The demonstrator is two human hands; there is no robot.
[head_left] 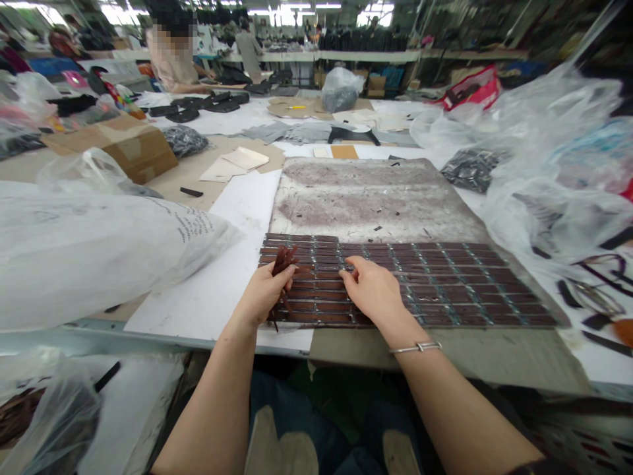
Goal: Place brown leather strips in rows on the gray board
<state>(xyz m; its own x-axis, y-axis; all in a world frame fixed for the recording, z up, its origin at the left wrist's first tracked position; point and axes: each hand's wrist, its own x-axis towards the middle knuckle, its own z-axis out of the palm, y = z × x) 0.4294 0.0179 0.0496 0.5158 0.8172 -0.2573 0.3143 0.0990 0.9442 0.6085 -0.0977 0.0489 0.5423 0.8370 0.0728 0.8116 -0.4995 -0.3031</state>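
Note:
My left hand (270, 290) is closed around a bunch of thin dark-brown strips (283, 264), which fan out above and below the fingers. Rows of similar brown strips (459, 280) lie side by side along the near part of a worn, stained board (356, 198). Bluish-grey bands run across the rows at their joins. My right hand (373, 287), with a metal bangle at its wrist, is over the middle of these rows. Its thumb and forefinger are slightly apart at the strips, and nothing shows between them; the other fingers are curled out of sight.
A large white plastic bag (99, 251) lies left, before a cardboard box (113, 145). Clear plastic bags (544, 165) crowd the right side, near a pair of glasses (593, 297). Black pieces (202, 105) lie farther back, where a person (175, 59) is at the table.

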